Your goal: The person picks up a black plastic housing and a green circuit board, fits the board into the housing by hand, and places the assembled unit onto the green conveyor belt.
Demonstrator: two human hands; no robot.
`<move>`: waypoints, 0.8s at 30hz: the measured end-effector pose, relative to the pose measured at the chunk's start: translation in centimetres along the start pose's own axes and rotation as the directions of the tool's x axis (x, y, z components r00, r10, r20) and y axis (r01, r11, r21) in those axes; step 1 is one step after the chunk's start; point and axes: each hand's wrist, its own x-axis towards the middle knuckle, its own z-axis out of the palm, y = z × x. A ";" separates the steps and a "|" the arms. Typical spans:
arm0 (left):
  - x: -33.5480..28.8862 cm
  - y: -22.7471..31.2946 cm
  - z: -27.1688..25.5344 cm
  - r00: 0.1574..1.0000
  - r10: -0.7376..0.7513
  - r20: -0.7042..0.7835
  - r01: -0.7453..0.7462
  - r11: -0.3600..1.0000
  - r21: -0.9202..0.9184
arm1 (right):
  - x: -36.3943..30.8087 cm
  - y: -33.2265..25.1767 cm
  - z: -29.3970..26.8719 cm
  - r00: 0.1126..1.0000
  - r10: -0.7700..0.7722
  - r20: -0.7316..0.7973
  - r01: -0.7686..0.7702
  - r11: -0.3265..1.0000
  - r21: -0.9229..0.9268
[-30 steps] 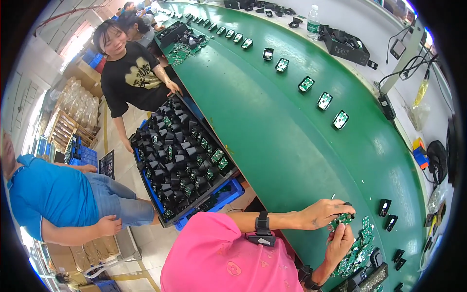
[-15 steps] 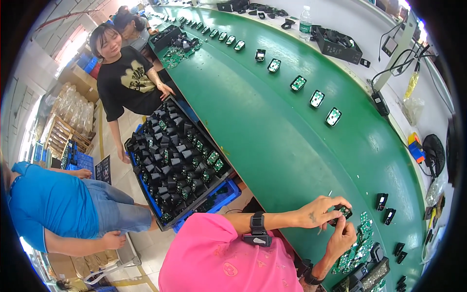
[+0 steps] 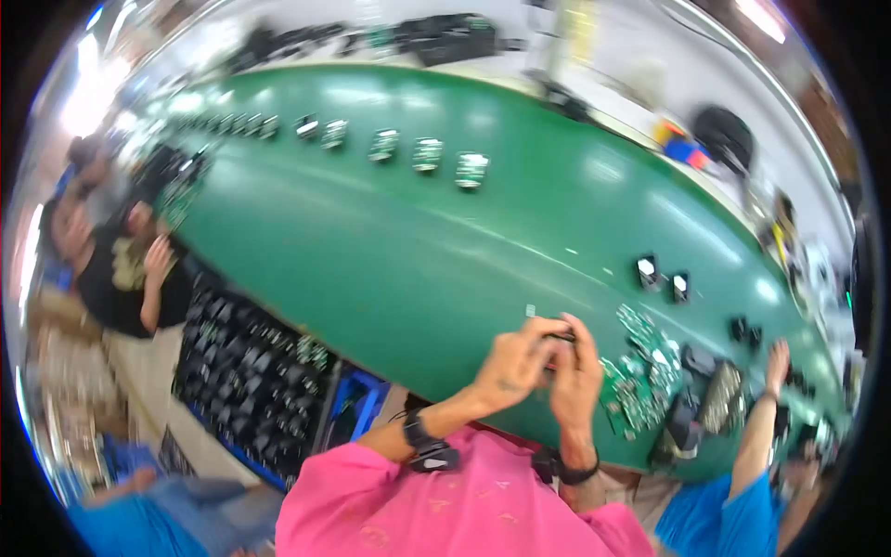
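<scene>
Left hand (image 3: 509, 364) and right hand (image 3: 575, 371) together, pinching small dark part (image 3: 558, 332) above green belt (image 3: 390, 251). Grip firm, align carefully; circuit boards (image 3: 640, 371) near right.

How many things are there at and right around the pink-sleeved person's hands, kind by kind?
Hands: 2, left hand and right hand
Small dark part pinched between them: 1
Black wristbands: 2, left wristband and right wristband
Small black units standing just beyond on the green belt: 2, near unit and far unit
Total: 7
</scene>
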 end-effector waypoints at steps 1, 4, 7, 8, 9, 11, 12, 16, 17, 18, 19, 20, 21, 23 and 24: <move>0.1 0.1 -0.3 0.995 -0.086 0.042 0.089 0.994 -0.062 | 0.2 -0.1 0.4 0.991 -0.121 -0.055 0.117 0.991 -0.064; 2.3 -0.4 -0.2 0.979 -0.176 0.106 0.191 0.970 -0.150 | 1.0 0.6 0.0 0.996 0.032 -0.082 -0.037 0.998 -0.054; 8.3 -3.3 0.0 0.982 -0.174 0.078 0.179 0.981 -0.072 | 0.5 1.1 -1.5 0.985 0.024 -0.173 -0.043 0.993 -0.109; 10.9 -3.5 -0.5 0.964 -0.254 0.084 0.259 0.964 -0.053 | 0.2 1.6 -2.3 0.979 0.029 -0.202 -0.052 0.992 -0.113; 13.3 -4.6 -1.5 0.971 -0.234 0.049 0.236 0.970 -0.052 | -0.2 1.9 -2.8 0.989 0.011 -0.147 -0.039 0.982 -0.186; 17.8 -7.2 -3.3 0.977 -0.205 -0.052 0.207 0.978 0.031 | -0.9 2.3 -3.7 0.995 0.019 -0.102 -0.043 0.970 -0.238; 19.6 -7.9 -4.0 0.975 -0.187 -0.117 0.200 0.974 0.110 | -1.3 2.6 -4.2 0.993 0.015 -0.113 -0.042 0.970 -0.238; 22.9 -10.0 -5.7 0.976 -0.107 -0.188 0.166 0.929 0.330 | -3.6 4.4 -6.9 0.978 -0.057 -0.199 -0.014 0.942 -0.336; 23.1 -9.9 -5.6 0.986 -0.045 -0.163 0.120 0.861 0.494 | -4.5 4.7 -7.7 0.970 -0.003 -0.242 -0.074 0.948 -0.308; 23.2 -9.7 -5.6 0.992 0.016 -0.128 0.070 0.765 0.640 | -5.0 4.8 -8.3 0.958 0.050 -0.282 -0.131 0.952 -0.277; 23.1 -10.3 -6.8 0.912 0.403 -0.078 -0.122 0.449 0.885 | -5.2 4.4 -8.5 0.955 0.043 -0.293 -0.126 0.955 -0.269; 22.8 -9.1 -4.7 0.915 0.400 -0.044 -0.159 0.461 0.873 | -5.4 4.9 -9.2 0.941 0.054 -0.334 -0.150 0.951 -0.270; 22.3 -7.7 -2.9 0.913 0.388 -0.126 -0.109 0.530 0.841 | -5.5 5.6 -9.8 0.927 -0.030 -0.374 -0.109 0.933 -0.343; 20.7 -5.3 -0.3 0.943 0.320 -0.091 -0.138 0.625 0.768 | -5.3 5.9 -10.2 0.910 -0.118 -0.397 -0.060 0.911 -0.409; 19.6 -4.7 2.0 0.961 0.273 0.042 -0.221 0.671 0.708 | -4.6 5.4 -10.5 0.912 -0.060 -0.407 -0.130 0.896 -0.424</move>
